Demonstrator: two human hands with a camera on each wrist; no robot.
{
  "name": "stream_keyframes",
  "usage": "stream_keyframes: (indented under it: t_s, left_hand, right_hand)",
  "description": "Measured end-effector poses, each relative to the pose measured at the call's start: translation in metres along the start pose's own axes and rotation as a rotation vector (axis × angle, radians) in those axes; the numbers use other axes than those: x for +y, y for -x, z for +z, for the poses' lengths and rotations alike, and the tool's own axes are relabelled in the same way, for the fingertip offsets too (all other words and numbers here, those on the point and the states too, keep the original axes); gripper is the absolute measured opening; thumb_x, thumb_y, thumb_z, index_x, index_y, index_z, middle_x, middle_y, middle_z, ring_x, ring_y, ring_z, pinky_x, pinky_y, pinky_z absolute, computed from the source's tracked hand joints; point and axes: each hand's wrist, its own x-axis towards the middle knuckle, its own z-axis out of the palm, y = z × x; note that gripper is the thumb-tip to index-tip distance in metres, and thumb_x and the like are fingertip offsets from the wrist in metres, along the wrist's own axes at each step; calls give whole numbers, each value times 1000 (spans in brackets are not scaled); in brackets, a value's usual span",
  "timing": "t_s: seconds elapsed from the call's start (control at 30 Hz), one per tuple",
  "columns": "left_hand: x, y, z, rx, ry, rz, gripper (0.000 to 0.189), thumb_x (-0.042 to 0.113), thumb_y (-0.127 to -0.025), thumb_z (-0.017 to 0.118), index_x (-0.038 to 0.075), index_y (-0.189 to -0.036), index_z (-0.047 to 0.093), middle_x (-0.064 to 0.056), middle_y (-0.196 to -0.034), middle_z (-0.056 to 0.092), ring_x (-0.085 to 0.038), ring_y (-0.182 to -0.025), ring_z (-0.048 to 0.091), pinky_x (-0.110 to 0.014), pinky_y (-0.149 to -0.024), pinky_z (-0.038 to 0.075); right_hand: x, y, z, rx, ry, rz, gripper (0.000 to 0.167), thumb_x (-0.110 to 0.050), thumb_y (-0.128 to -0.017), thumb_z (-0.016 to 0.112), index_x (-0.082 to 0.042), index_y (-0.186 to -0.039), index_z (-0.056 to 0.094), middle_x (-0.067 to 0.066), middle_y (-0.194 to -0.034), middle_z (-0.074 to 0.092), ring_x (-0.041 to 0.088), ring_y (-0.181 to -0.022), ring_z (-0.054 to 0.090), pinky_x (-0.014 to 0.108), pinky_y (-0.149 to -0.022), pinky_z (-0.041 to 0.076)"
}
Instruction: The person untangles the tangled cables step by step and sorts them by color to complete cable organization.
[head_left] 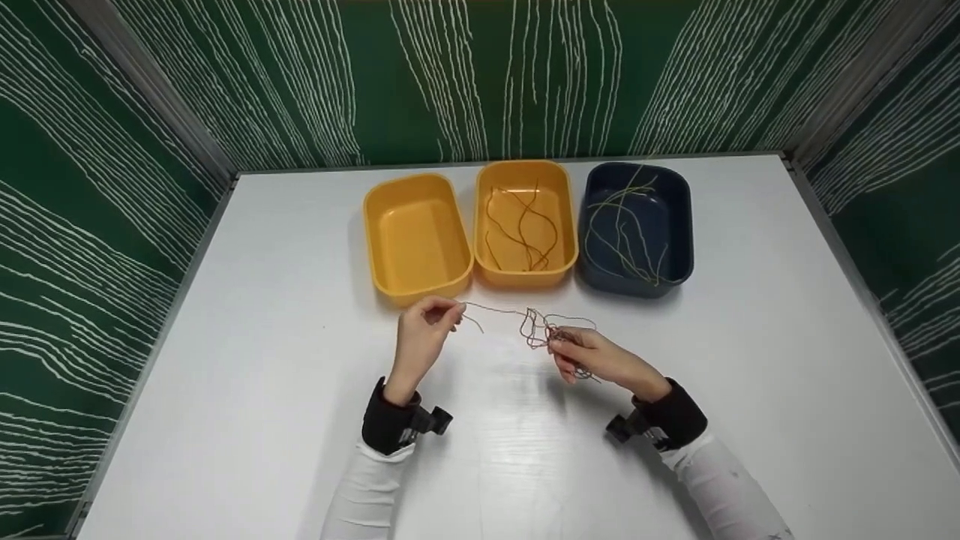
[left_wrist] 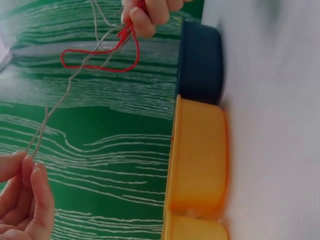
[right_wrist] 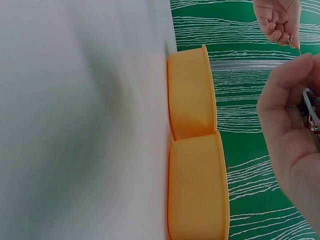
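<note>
My left hand [head_left: 424,334] pinches a thin grey string [left_wrist: 68,85] between thumb and fingertips, in front of the left yellow bin, with a short end hanging past the fingers. From there the string runs across to a tangled bunch of strings [head_left: 564,337] that my right hand [head_left: 604,358] grips. Grey and red strands mix in this bunch, and a red string [left_wrist: 112,70] loops out of it in the left wrist view. Both hands are held above the white table. The bunch's inner part is hidden by the right fingers.
Beyond the hands, a yellow bin [head_left: 416,294], a second yellow bin [head_left: 525,279] and a dark blue bin [head_left: 626,286] stand side by side. Orange-brown strings [head_left: 522,225] lie in the middle bin, yellow-green strings [head_left: 619,225] in the blue one. Green panels with white lines enclose the table [head_left: 255,337].
</note>
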Motion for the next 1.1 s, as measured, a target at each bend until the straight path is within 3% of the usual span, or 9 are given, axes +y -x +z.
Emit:
stream_keyframes:
  t_s: [0.13, 0.23, 0.53, 0.7, 0.8, 0.93, 1.1]
  left_hand:
    - [-18, -5, -6, 35, -2, 26, 12, -1, -79, 63, -12, -80, 60, -16, -68, 59, -11, -57, 54, -22, -55, 47]
    - [-25, -8, -12, 46, -15, 44, 13, 1, -79, 64, -11, -80, 60, -15, -67, 59, -10, -57, 54, -22, -55, 47]
    - [-21, -14, -30, 136, -23, 93, 9, -6, -78, 62, -14, -79, 59, -18, -66, 58, -6, -56, 53, -21, -52, 46]
    - [-17, -15, -36, 159, -21, 83, 8, -8, -77, 62, -15, -78, 59, -23, -67, 58, -4, -55, 52, -20, -52, 46]
    - [-6, -13, -38, 173, -24, 78, 6, -11, -76, 60, -17, -77, 58, -27, -67, 56, -2, -54, 51, -21, -51, 46]
    - [10, -9, -39, 192, -50, 84, 5, -13, -75, 59, -18, -76, 57, -24, -65, 56, -8, -53, 51, -18, -51, 44]
    - [12, -9, -44, 214, -54, 99, 6, -12, -76, 60, -17, -76, 57, -19, -65, 57, -13, -52, 52, -17, -50, 43]
  right_hand:
    - [-2, 4, -3, -8, 2, 5, 23, -16, -96, 36, 0, -82, 44, 4, -63, 42, 13, -53, 46, 22, -46, 32]
    - [0, 7, -6, -16, 9, 0, 25, -18, -96, 37, 2, -83, 44, 3, -63, 43, 13, -53, 47, 21, -47, 33]
    - [5, 13, -15, 6, 20, -13, 26, -23, -96, 38, -3, -81, 45, 2, -62, 43, 13, -53, 45, 21, -47, 34]
    - [4, 14, -16, 26, -55, 25, 25, -26, -96, 38, -4, -84, 43, 3, -64, 40, 13, -54, 45, 23, -49, 32]
    - [2, 14, -16, 39, -87, 30, 23, -23, -96, 37, -4, -85, 42, 2, -64, 40, 14, -54, 45, 23, -50, 33]
    - [1, 15, -16, 61, -135, 8, 20, -20, -96, 37, -3, -85, 42, 2, -64, 39, 14, -54, 45, 23, -51, 36]
    - [4, 17, -19, 76, -187, -6, 21, -22, -95, 41, -4, -85, 44, 2, -64, 38, 14, -53, 44, 23, -51, 36]
